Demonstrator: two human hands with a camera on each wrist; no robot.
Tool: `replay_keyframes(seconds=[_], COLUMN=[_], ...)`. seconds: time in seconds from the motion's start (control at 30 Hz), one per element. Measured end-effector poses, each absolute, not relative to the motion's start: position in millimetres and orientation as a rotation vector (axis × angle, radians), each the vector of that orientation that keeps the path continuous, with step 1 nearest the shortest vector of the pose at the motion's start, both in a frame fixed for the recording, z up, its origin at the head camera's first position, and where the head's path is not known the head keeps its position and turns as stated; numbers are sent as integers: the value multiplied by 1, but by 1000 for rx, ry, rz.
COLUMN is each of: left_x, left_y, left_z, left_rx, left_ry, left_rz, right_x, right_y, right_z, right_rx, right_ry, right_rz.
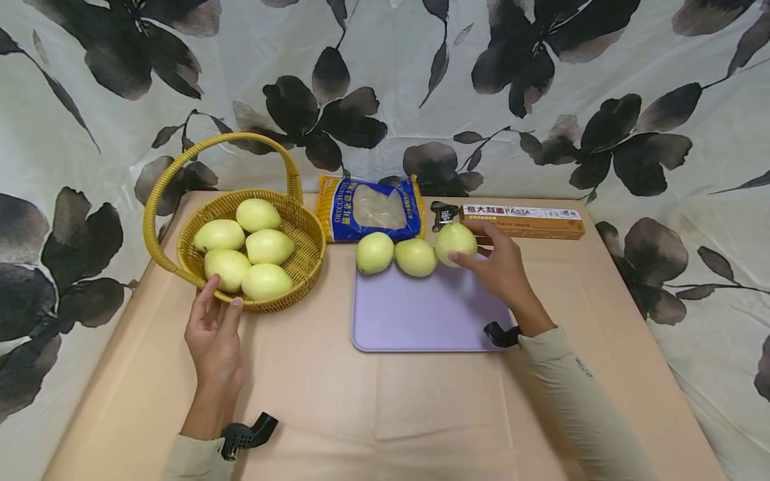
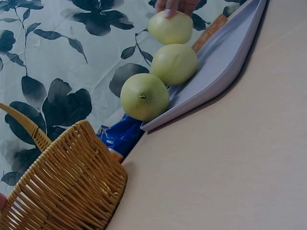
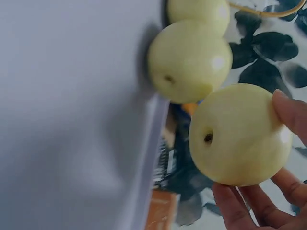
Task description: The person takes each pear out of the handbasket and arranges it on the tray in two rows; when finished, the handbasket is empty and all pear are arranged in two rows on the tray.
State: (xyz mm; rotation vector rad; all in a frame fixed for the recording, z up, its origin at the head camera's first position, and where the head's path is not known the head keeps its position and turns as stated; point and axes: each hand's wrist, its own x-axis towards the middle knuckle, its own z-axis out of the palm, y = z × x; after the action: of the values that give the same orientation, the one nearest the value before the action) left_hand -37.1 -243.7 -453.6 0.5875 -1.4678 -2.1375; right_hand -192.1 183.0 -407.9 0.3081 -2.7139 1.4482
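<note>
A yellow wicker basket (image 1: 309, 267) with a tall handle holds several pale green pears (image 1: 271, 247). My left hand (image 1: 218, 344) holds its near rim, fingertips at the edge beside a pear; in the left wrist view only a fingertip (image 2: 2, 200) shows at the wicker wall. My right hand (image 1: 499, 264) grips a pear (image 1: 455, 243) between thumb and fingers, over the far edge of a lilac tray (image 1: 421, 327). Two more pears (image 1: 416, 258) (image 1: 375, 253) sit side by side along that edge. In the right wrist view the held pear (image 3: 242, 136) shows its dark end.
Behind the tray lies a blue and yellow pasta bag (image 1: 375, 208). To its right are a small black packet (image 1: 444, 214) and an orange-brown pasta box (image 1: 523, 224). A floral cloth (image 1: 385, 87) hangs behind the beige table (image 1: 337, 414).
</note>
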Motion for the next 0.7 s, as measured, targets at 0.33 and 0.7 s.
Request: replay_keyframes(seconds=[0.33,0.7], left_x=[-35,-36], left_y=[-243,-243], left_z=[-454,-454], left_rx=[614,571], left_ry=[-1497,-1466], left_rz=[-2136,-2147], right_x=[-203,-208], right_y=[194,193], right_z=[-436,-448], right_rx=[213,238], right_ry=[-2849,-2760], right_rz=[1428,1557])
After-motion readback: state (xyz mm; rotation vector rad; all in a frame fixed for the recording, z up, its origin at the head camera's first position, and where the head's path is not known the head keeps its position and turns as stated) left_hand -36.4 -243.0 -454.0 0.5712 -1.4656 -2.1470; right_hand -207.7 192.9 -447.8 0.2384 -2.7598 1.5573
